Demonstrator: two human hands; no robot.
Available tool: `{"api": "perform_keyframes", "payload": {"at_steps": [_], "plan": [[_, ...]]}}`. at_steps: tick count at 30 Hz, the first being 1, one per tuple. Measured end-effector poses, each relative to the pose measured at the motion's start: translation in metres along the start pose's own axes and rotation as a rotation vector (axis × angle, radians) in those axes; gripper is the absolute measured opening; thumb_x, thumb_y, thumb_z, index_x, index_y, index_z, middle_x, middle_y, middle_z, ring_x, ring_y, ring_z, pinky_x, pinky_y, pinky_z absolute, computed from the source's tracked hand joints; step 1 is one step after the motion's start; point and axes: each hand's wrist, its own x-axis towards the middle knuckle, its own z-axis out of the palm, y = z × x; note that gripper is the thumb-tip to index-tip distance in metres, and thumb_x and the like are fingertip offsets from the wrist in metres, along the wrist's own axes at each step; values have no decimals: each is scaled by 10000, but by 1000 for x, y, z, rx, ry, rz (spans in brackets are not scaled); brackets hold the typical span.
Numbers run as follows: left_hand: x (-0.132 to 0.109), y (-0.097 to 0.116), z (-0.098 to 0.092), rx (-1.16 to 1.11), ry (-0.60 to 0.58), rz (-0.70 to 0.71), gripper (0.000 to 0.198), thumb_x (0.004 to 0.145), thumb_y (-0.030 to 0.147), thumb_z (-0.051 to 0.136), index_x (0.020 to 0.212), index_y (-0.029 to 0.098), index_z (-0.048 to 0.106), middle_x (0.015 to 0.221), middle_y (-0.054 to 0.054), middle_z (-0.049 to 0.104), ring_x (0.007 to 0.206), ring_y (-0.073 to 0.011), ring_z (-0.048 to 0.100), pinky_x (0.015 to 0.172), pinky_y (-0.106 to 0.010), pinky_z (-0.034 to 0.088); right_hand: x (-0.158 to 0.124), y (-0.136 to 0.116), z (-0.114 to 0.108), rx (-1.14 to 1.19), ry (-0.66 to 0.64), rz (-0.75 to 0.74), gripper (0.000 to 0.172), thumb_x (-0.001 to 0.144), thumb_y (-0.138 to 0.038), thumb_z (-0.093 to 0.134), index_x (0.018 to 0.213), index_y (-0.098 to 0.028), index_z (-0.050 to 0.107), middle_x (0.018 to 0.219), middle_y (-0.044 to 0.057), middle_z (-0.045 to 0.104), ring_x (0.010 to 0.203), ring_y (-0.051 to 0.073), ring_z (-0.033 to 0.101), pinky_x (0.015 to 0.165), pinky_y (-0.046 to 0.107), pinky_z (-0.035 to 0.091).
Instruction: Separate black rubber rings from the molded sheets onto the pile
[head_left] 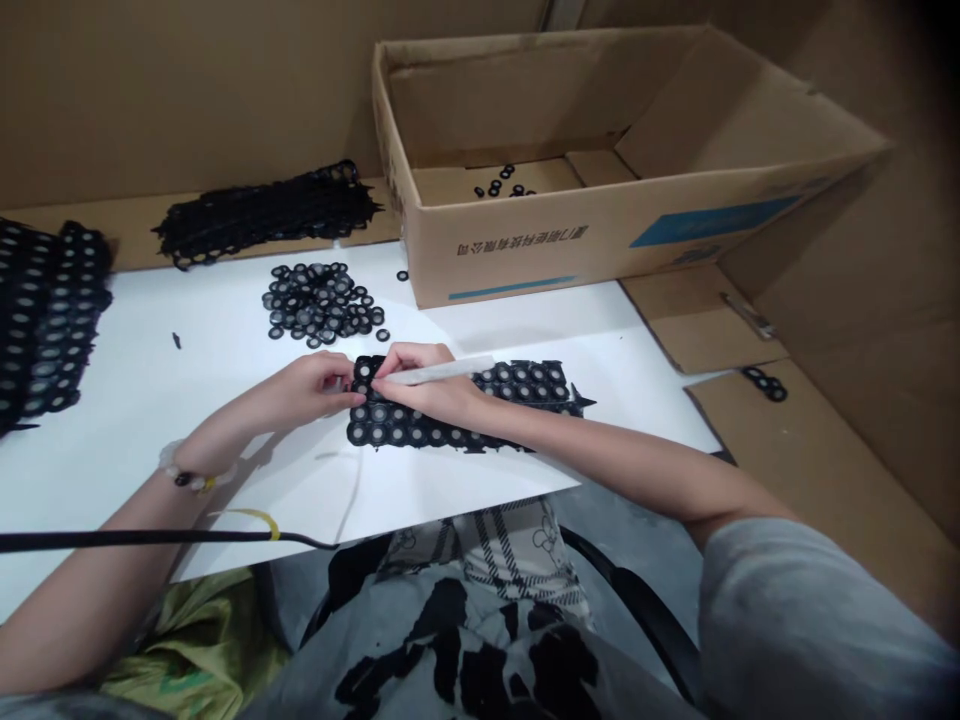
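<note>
A black sheet of joined rings, with pale centres in rows, lies on the white work surface in front of me. The fingers of my right hand are closed round a slim white pen-like tool. Its tip end is at the sheet's upper left part, where my fingers hide it. My left hand pinches the sheet's left edge between thumb and fingers. Beyond the hands is a pile of loose black rings. My right hand and forearm cover part of the sheet.
A large open cardboard box stands at the back right with several rings inside. Stacked black sheets lie at the left, and a bundle of black strips at the back. A black cable crosses the lower left. More rings rest on cardboard at right.
</note>
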Motion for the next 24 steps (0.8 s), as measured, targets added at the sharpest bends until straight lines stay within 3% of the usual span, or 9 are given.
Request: {"api": "perform_keyframes", "payload": {"at_steps": [9,17,24], "plan": [[-1,2,2,-144,32,-108,310,773,477,592,694,179,554,590,45,413,569,-109,374,537,-236,288,2,-5,-1,-67,26,27,77,744,-234,625,720,-161,627,667,-24,618,631,102,516,612,233,363],[-2,9,3,-319,49,-285,292,737,467,618,710,179,585,548,49,402,506,-105,352,474,-238,252,4,0,-2,-7,56,40,145,752,-302,654,735,-159,639,666,-19,625,622,106,531,593,233,369],[-1,12,4,-384,98,-335,277,710,442,653,721,169,605,551,49,392,504,-99,353,462,-228,249,5,2,-1,12,76,33,156,747,-313,661,730,-159,640,677,-15,633,627,110,542,595,237,378]]}}
